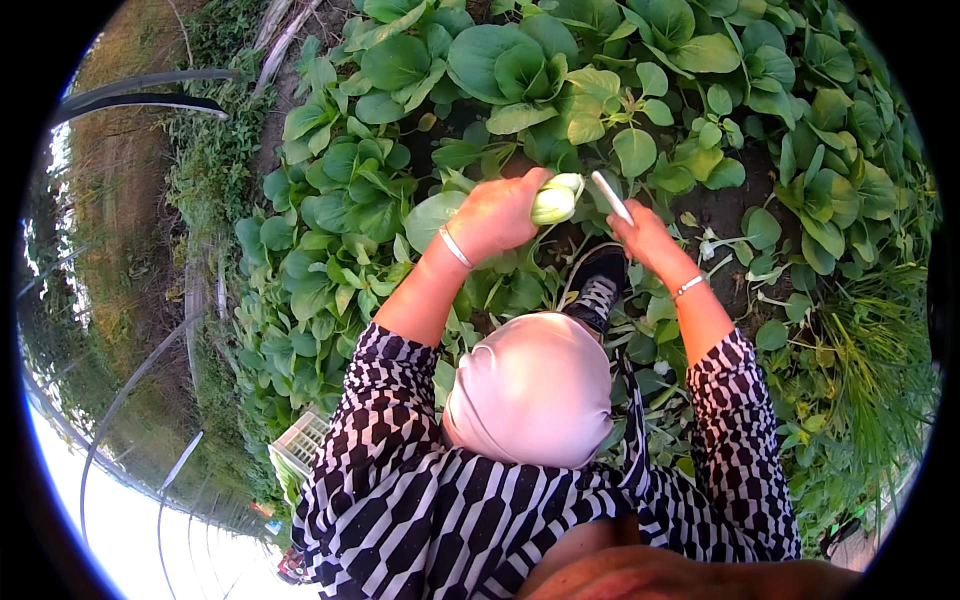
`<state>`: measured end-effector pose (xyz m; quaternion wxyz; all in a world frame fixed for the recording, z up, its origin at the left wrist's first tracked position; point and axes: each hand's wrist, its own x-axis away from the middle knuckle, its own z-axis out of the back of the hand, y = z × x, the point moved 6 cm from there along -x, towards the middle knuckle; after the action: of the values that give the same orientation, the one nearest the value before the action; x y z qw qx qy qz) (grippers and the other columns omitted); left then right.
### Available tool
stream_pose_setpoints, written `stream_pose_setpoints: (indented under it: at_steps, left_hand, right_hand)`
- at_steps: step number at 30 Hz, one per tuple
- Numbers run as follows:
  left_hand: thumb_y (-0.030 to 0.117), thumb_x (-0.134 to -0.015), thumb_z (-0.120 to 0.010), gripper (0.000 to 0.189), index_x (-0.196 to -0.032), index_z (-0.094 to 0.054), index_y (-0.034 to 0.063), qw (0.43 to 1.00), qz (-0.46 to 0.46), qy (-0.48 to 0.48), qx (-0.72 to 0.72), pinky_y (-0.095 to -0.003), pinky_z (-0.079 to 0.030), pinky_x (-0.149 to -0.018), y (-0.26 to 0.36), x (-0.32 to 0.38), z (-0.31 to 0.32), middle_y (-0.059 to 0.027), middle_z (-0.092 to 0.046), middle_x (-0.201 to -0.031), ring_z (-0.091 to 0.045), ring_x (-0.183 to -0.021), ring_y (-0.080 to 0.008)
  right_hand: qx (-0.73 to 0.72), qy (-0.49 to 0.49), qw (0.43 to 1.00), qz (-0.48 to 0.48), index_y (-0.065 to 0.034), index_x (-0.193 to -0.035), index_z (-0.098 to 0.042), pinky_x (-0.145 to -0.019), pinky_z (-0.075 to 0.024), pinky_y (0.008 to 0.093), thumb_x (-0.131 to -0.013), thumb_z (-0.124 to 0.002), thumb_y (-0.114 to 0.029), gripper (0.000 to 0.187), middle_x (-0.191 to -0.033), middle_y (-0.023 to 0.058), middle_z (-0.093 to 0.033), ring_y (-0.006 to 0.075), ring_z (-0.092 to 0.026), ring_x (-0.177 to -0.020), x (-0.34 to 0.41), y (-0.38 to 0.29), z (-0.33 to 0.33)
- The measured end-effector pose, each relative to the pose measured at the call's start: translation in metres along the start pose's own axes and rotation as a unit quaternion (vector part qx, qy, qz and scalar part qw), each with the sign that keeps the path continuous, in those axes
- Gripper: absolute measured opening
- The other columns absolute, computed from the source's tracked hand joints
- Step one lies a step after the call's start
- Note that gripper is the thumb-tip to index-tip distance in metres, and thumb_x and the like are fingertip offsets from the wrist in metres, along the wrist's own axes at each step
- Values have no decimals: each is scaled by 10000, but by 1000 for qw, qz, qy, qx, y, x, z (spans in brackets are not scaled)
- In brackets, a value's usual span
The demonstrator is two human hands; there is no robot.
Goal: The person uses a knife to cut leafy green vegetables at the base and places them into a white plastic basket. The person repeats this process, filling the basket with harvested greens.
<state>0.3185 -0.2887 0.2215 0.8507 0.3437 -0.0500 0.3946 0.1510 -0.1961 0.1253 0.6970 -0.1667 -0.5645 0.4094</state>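
My left hand (501,214) is closed around a head of bok choy (555,202). Its pale, thick stem base sticks out on the right side of my fist, and a broad green leaf (435,219) shows on the other side. In my right hand (646,234) is a slim whitish tool (611,196), perhaps a knife; its tip points up and left towards the stem base, a small gap apart from it. Below and between the hands, my dark shoe (598,289) with grey laces stands among the plants, beyond my pale-covered knee (536,390).
Leafy bok choy plants (517,64) grow ahead and to the left (330,195). Cut leaves and stem ends (724,244) lie on dark soil at right, near grassy plants (870,337). A whitish plastic crate (300,442) stands at lower left. Curved hoops (135,382) rise along the left side.
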Motion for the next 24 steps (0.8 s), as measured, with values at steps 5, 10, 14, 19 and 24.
stream_pose_setpoints:
  at_steps: [5, 10, 14, 19, 24]
  left_hand:
    - [127, -708, -594, 435, -1123, -481, 60, 991, -29, -47, -119, -414, -477, -650, 12, -43, -5, -173, -624, -768, -616, -726, -333]
    - [73, -713, -512, 562, -1260, -383, 55, 974, -23, -88, -208, -426, -483, -646, 13, -92, 0, -185, -634, -800, -621, -728, -341]
    - [93, -768, -479, 648, -1381, -276, 148, 949, 53, -90, -297, -358, -486, -732, -25, -114, 7, -107, -652, -929, -633, -837, -260]
    - [106, -754, -482, 658, -1374, -260, 102, 951, 126, -47, -280, -393, -481, -747, -77, -111, 22, -183, -637, -923, -631, -836, -304]
    - [123, -713, -519, 665, -1336, -290, 88, 959, 152, 1, -240, -422, -477, -726, -96, -102, 11, -213, -630, -883, -621, -814, -341]
  right_hand:
    - [227, 111, 952, 170, 8, -931, -558, -641, -453, 427, -857, -511, -264, 285, -753, 217, -588, 369, -579, -701, -80, -24, 42]
    - [-293, 90, 947, -93, -90, -888, -462, -373, -253, 230, -884, -486, -315, 226, -604, -33, -386, 62, -311, -438, -102, -6, 77]
    - [-274, 71, 957, -67, -101, -918, -450, -381, -267, 231, -888, -480, -328, 231, -616, -38, -379, 62, -312, -430, -80, -4, 56]
    - [-189, -86, 975, -80, -99, -982, -456, -393, -265, 232, -898, -452, -351, 265, -617, -26, -371, 60, -305, -436, -65, -11, 6]
    - [-262, -69, 961, -47, -49, -899, -473, -375, -297, 293, -882, -450, -302, 255, -630, 32, -417, 123, -358, -437, -109, -5, -16]
